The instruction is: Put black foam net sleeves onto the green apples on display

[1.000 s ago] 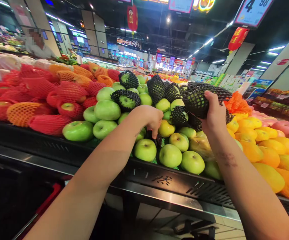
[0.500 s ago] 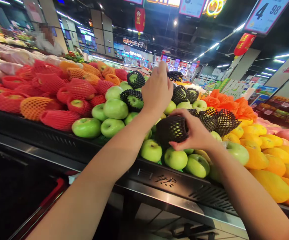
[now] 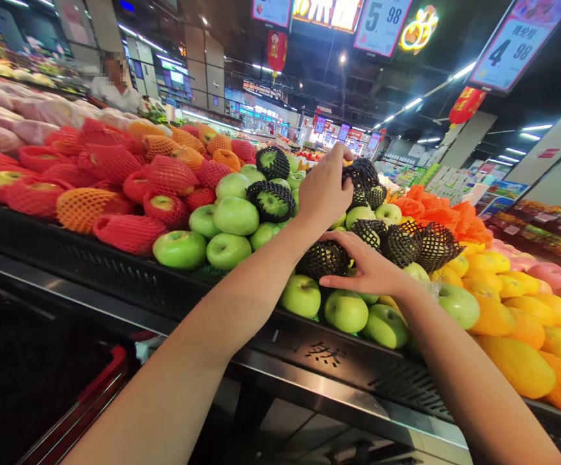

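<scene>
My left hand (image 3: 326, 188) reaches over the green apple pile with curled fingers, closed on a black foam net (image 3: 362, 172). My fingers hide part of the net, so I cannot tell whether an apple is inside it. Lower and nearer, my right hand (image 3: 365, 266) has its fingers and thumb apart at the side of an apple in a black foam net (image 3: 326, 259), which lies on the pile. Bare green apples (image 3: 346, 310) sit just below that hand. More netted apples (image 3: 402, 244) lie to its right, and another netted apple (image 3: 271, 201) is left of my left wrist.
A black tray edge (image 3: 309, 345) runs along the front of the display. Apples in red nets (image 3: 130, 234) are piled at left, yellow fruit (image 3: 516, 358) at right. Price signs (image 3: 518, 45) hang overhead. A person (image 3: 116, 87) is beyond the display at far left.
My left hand has moved right and down along with the black net. My right hand has loosened around its netted apple, which now rests lower on the pile. The view has shifted slightly.
</scene>
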`<state>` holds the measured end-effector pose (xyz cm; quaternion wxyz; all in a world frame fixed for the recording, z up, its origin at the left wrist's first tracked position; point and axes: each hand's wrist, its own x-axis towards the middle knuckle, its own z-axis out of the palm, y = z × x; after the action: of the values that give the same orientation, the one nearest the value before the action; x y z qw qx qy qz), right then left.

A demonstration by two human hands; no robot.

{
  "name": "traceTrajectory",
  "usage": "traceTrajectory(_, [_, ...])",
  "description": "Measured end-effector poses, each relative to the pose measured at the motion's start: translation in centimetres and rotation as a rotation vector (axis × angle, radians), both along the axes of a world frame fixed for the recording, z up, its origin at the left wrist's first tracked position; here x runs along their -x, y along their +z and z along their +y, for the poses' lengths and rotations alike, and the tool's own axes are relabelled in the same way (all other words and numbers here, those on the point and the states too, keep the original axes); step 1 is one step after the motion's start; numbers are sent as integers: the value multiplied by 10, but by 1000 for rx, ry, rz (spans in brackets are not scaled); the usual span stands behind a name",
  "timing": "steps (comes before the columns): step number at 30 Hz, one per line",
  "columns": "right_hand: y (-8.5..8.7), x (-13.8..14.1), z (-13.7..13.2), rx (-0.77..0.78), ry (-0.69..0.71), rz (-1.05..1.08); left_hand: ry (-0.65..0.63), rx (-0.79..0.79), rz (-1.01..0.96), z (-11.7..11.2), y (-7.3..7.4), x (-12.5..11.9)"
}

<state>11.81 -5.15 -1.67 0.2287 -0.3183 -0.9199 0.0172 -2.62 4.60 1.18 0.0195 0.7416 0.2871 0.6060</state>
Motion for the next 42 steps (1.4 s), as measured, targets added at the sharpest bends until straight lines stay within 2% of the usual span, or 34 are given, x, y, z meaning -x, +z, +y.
traceTrajectory(2, [6, -7, -3, -31, -51, 110, -54, 85, 1, -2, 2, -2])
traceTrajectory(7, [21, -34, -5, -220, -254, 568, -184, 334, 75, -7, 6, -5])
traceTrajectory(11, [19, -43, 3, -337, -395, 674, -304, 374, 107, -12, 7, -9])
traceTrajectory(14, [14, -43, 10, -270, -436, 798, -410, 388, 153, -17, 7, -10])
traceTrajectory(17, [13, -42, 13, -116, -369, 965, -469, 381, 259, -22, 7, -9])
traceTrajectory(19, [14, -43, 14, -88, -350, 971, -466, 369, 316, -25, 6, -8])
traceTrajectory(22, [16, -44, 14, -82, -395, 913, -473, 374, 382, -27, 6, -7])
traceTrajectory(25, [16, -43, 12, -8, -412, 877, -488, 400, 407, -28, 7, -7])
traceTrajectory(28, [16, -42, 11, 19, -427, 868, -471, 391, 418, -28, 7, -8])
traceTrajectory(30, [15, -42, 12, 23, -468, 891, -410, 361, 409, -26, 7, -10])
traceTrajectory(33, [16, -48, 13, -18, -599, 945, -219, 312, 257, -21, 7, -9])
traceTrajectory(36, [17, -56, 13, -163, -715, 949, -59, 276, 53, -19, 9, -7])
traceTrajectory(39, [19, -62, 10, -367, -753, 767, -45, 273, 44, -21, 10, -7])
traceTrajectory(42, [20, -59, 4, -493, -624, 522, 1, 291, 123, -24, 8, -10])
